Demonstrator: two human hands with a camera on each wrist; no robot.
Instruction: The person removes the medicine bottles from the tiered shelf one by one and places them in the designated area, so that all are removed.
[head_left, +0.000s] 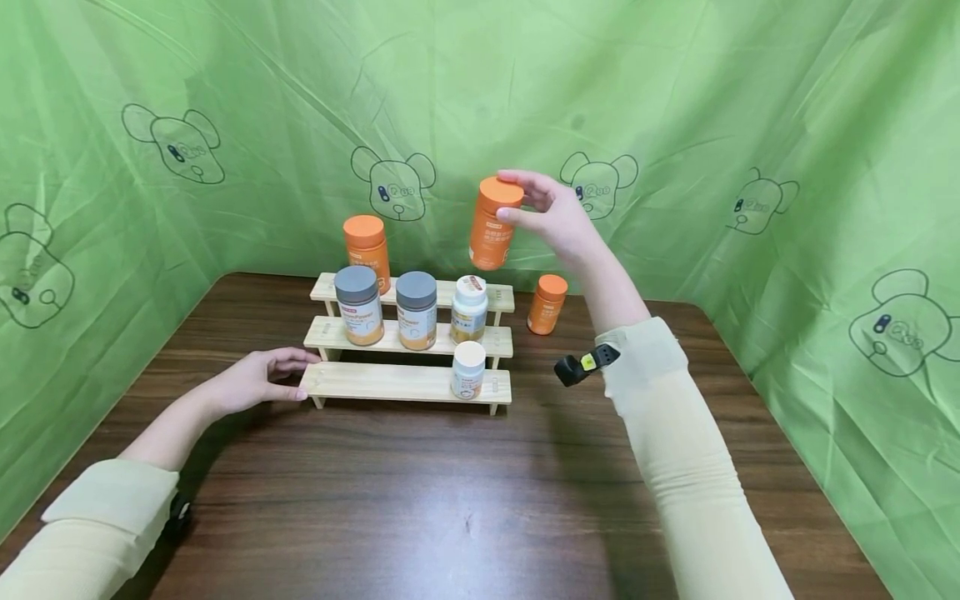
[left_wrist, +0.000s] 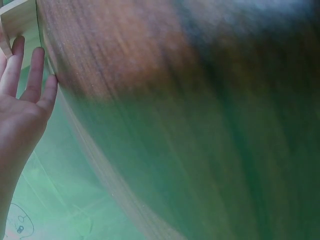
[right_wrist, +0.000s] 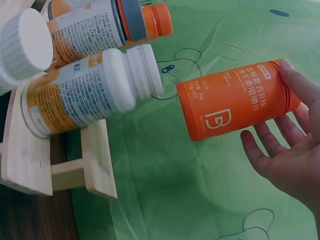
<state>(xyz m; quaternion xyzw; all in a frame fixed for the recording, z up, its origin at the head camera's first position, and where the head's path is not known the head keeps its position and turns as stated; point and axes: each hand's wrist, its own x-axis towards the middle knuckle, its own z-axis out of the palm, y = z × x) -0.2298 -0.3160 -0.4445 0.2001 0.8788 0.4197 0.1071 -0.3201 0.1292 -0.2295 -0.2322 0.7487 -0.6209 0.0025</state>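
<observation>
An orange bottle (head_left: pixel 491 229) hangs in the air above the right end of the wooden rack's top step (head_left: pixel 442 293); my right hand (head_left: pixel 551 212) grips it by the lid. In the right wrist view the orange bottle (right_wrist: pixel 225 102) is held at its lid end by thumb and fingers of the right hand (right_wrist: pixel 295 145). My left hand (head_left: pixel 251 383) touches the left end of the bottom step (head_left: pixel 375 381), fingers loosely extended. The left wrist view shows the left hand (left_wrist: pixel 25 110) with fingers at the pale wood (left_wrist: pixel 25 22).
Another orange bottle (head_left: pixel 365 250) stands on the top step. Two grey-lidded jars (head_left: pixel 360 308) and a white-lidded bottle (head_left: pixel 468 312) occupy the middle step, a small white bottle (head_left: pixel 468 371) the bottom one. A smaller orange bottle (head_left: pixel 547 307) stands on the table right of the rack.
</observation>
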